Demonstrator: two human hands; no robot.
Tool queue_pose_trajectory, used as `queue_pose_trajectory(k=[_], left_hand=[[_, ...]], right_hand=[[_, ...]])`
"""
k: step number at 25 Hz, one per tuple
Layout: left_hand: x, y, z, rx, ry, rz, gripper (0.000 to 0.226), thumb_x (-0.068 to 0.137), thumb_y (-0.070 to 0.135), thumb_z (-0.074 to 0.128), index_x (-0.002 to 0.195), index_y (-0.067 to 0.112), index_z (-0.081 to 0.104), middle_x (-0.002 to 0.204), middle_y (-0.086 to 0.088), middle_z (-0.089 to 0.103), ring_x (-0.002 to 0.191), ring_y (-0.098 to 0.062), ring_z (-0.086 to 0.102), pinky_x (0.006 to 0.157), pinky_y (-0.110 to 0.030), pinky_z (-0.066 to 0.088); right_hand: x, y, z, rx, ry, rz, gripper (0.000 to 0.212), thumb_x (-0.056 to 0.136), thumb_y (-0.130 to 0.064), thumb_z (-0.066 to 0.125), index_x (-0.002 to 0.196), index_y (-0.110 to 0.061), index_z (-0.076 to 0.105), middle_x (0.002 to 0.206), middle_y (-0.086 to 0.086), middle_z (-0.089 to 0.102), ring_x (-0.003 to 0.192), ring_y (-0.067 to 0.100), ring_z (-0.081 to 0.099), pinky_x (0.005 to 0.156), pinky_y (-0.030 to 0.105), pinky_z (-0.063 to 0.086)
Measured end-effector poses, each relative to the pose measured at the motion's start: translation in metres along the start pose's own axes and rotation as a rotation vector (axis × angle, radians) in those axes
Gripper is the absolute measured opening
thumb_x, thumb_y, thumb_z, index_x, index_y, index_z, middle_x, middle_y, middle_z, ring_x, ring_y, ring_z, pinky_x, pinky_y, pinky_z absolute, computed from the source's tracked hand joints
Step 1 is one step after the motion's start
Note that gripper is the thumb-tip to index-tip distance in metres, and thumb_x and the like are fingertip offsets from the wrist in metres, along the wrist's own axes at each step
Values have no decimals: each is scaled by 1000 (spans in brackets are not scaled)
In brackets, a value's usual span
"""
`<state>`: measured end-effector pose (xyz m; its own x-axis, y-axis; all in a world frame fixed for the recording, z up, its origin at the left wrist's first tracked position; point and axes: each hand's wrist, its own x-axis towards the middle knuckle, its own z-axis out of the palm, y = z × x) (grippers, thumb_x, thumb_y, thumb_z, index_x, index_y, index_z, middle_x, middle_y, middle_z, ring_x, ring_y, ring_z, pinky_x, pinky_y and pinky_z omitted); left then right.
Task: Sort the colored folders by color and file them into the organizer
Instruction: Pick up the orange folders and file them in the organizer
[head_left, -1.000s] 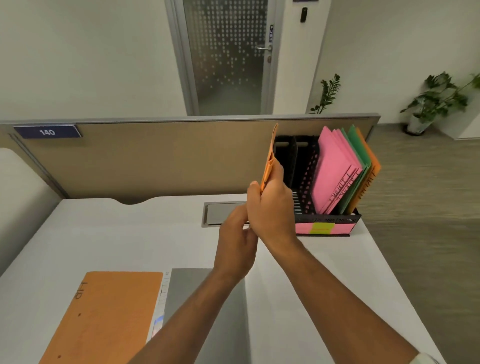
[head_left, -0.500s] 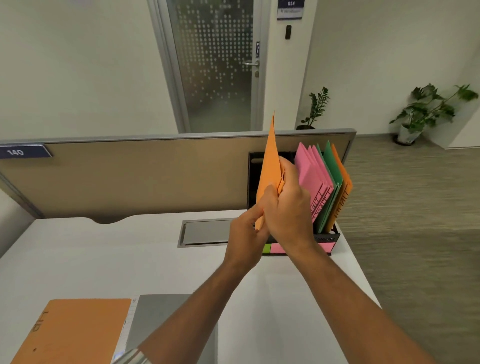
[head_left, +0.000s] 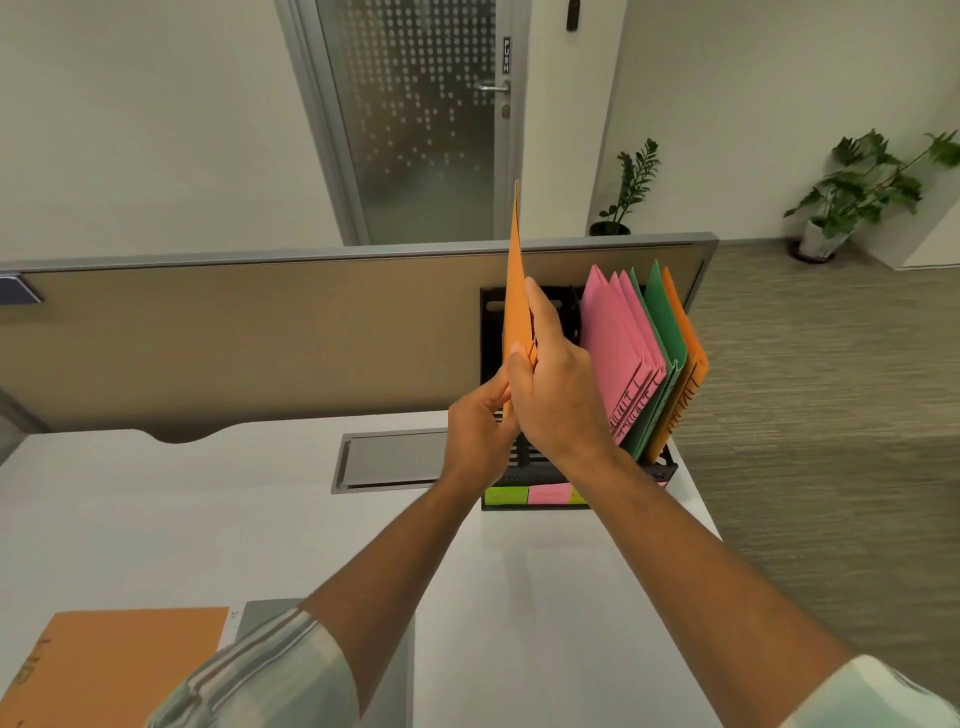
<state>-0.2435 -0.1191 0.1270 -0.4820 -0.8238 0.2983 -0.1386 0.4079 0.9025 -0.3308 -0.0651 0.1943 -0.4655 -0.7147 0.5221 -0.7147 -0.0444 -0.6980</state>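
So both hands are holding one orange folder (head_left: 514, 291) upright, edge-on to the camera, right over the left end of the black organizer (head_left: 492, 332). The right hand (head_left: 558, 400) is gripping it from the right, fingers (head_left: 540, 312) clamped on the folder with the thumb pressing the near face. The left hand (head_left: 475, 434) is pinching the folder's lower edge, fingers curled round it just below the right hand. The folder's bottom corner is sitting behind the hands, so I can't tell whether it's touching the rack. In the organizer's right slots, a bunch of pink folders (head_left: 615, 348) is leaning rightward, then a green folder (head_left: 661, 317), then another orange one (head_left: 690, 358) at the far right. Green and pink sticky labels (head_left: 527, 493) are showing along the organizer's front. The organizer is standing at the back right of the white worktop (head_left: 208, 519), against the beige partition (head_left: 260, 338), beside a grey cable hatch (head_left: 395, 460). Near the front left, a flat orange folder (head_left: 119, 665) is lying beside a grey sheet (head_left: 272, 609).
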Motion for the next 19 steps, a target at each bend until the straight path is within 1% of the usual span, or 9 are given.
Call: queue_pose_trajectory(k=[2,4,6,8,11,13,15,17,19], left_hand=[[1,-11,4,-16,-11,-29,30,99,6,71,128,-1,71,112,-13,79,100,-24,74,88,-41,63],[-1,-21,9,-23,-17,-60,27,99,5,71,124,-4,72,106,-14,79,89,-17,72,83,-39,64],[-2,-29,13,-9,-21,-82,24,99,5,70,121,-5,72,99,-13,79,84,-22,72,80,-40,64],[0,-34,17,-13,-49,-97,25,100,4,69,124,-3,71,96,-5,78,85,-20,73,79,-37,65],[3,-37,21,-34,-104,-118,31,102,5,67,133,-1,67,112,-7,78,99,-16,73,79,-20,63],[3,-40,24,-14,-132,-112,27,105,6,62,131,0,67,106,2,76,96,-3,72,74,-10,57],[2,-45,26,-34,-169,-142,24,109,6,56,128,-3,67,99,9,74,92,6,71,70,-6,54],[1,-49,26,-1,-206,-159,26,111,14,54,130,1,65,105,4,74,96,-2,72,73,-10,55],[-3,-53,26,86,-248,-150,29,110,24,56,135,9,63,113,1,74,100,-12,70,78,-14,54]], right_hand=[[-1,10,6,-10,-21,14,69,105,-21,53,161,-38,16,117,-14,57,94,-24,54,64,-9,35],[-3,20,13,-6,-46,26,70,105,-22,51,161,-41,13,135,-4,61,104,-8,53,79,-3,35],[-6,29,18,4,-76,36,69,105,-22,50,160,-43,12,141,1,59,110,-2,51,84,3,38],[-8,37,22,8,-92,59,70,105,-22,49,159,-46,11,143,2,58,113,2,54,87,10,43],[-10,50,26,-8,-95,115,73,105,-20,51,156,-51,9,139,3,60,108,7,59,83,14,46],[-13,58,30,-6,-123,176,71,105,-19,50,156,-48,10,141,6,60,114,17,63,89,25,51],[-19,64,33,-6,-156,217,68,106,-20,48,156,-46,10,141,7,60,118,22,64,94,35,55],[-24,68,35,-7,-170,226,72,106,-19,46,157,-50,5,130,3,62,106,14,62,88,33,58],[-28,70,35,-23,-181,228,79,106,-20,45,154,-59,-5,114,-6,56,92,6,55,78,24,51]])
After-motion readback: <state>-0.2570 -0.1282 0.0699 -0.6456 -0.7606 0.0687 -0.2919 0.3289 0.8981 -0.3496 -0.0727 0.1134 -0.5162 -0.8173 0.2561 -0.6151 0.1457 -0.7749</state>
